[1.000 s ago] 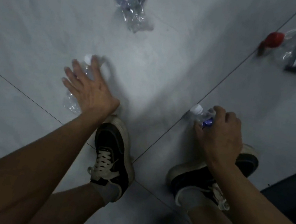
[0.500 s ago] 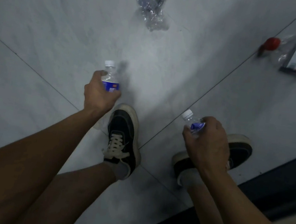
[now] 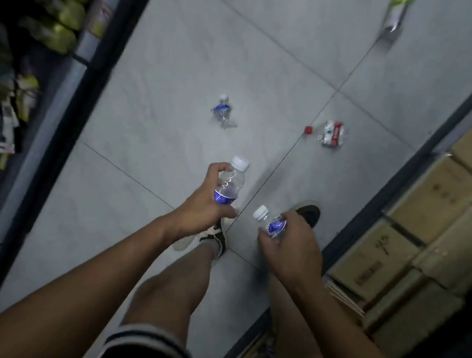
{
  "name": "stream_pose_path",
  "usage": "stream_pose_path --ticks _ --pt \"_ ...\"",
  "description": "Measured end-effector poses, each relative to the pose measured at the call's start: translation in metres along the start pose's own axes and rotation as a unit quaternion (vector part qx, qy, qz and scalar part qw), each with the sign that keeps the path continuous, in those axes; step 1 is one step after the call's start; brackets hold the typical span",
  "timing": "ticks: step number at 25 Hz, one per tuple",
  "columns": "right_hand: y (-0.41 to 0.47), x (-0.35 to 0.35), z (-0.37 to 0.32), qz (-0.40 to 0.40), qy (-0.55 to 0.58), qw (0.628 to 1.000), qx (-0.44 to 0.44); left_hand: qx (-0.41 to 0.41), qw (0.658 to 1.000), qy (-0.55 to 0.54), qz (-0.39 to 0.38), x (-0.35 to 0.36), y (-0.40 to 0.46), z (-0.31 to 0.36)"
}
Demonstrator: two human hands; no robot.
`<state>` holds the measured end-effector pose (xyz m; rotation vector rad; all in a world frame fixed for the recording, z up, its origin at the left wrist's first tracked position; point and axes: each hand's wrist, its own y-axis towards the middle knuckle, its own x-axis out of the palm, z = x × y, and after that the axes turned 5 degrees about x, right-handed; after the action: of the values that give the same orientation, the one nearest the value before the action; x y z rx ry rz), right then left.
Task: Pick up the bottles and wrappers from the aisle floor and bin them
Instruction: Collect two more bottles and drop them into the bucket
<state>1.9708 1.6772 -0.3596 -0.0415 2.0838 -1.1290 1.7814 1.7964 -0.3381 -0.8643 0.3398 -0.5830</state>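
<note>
Left hand (image 3: 206,202) wraps one water bottle (image 3: 229,182), right hand (image 3: 290,246) another bottle (image 3: 268,222). Crushed bottle (image 3: 222,112) and red-label bottle (image 3: 332,134) lie beyond them. No bin visible, probably off-frame. Risk: full hands, grabbing more drops one.

The grey tiled floor (image 3: 184,61) carries a crushed bottle (image 3: 222,113), a red-labelled bottle (image 3: 332,134) and a wrapper (image 3: 398,11).

My left hand (image 3: 204,201) gripped one small water bottle (image 3: 230,182), my right hand (image 3: 291,250) another (image 3: 271,222); a crushed bottle (image 3: 222,112) and red-labelled bottle (image 3: 332,134) lay on the floor (image 3: 183,66) ahead.
</note>
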Motion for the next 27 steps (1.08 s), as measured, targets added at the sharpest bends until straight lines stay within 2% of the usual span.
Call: stream_pose_path --ticks 3,5,9,12,16,20,23,25,27 --pt "-0.061 -0.067 -0.035 0.027 -0.002 1.0 0.005 0.022 0.998 0.062 -0.016 -0.003 -0.068 0.079" --pt "-0.093 -0.102 -0.052 0.052 0.006 0.999 0.003 0.037 0.987 0.149 -0.038 -0.007 -0.106 0.118" --pt "-0.155 -0.151 -0.073 0.109 0.027 0.994 -0.002 0.107 0.926 0.359 -0.057 -0.017 -0.165 0.165" --pt "-0.202 -0.159 -0.078 0.151 0.042 0.987 0.042 0.158 0.869 0.461 -0.084 -0.027 -0.195 0.179" --pt "-0.275 -0.122 -0.082 0.182 0.1 0.969 0.132 0.205 0.807 0.54 -0.123 -0.06 -0.229 0.177" --pt "-0.348 -0.061 -0.087 0.191 0.185 0.943 0.201 0.185 0.784 0.573 -0.149 -0.101 -0.257 0.156" --pt "-0.409 -0.014 -0.094 0.224 0.231 0.914 0.247 0.175 0.753 0.605 -0.19 -0.11 -0.279 0.144" --pt "-0.444 0.018 -0.099 0.243 0.261 0.89 0.286 0.188 0.724 0.627 -0.217 -0.103 -0.291 0.138" --pt "-0.476 0.05 -0.1 0.253 0.301 0.86 0.327 0.208 0.681 0.656 -0.252 -0.085 -0.304 0.13"
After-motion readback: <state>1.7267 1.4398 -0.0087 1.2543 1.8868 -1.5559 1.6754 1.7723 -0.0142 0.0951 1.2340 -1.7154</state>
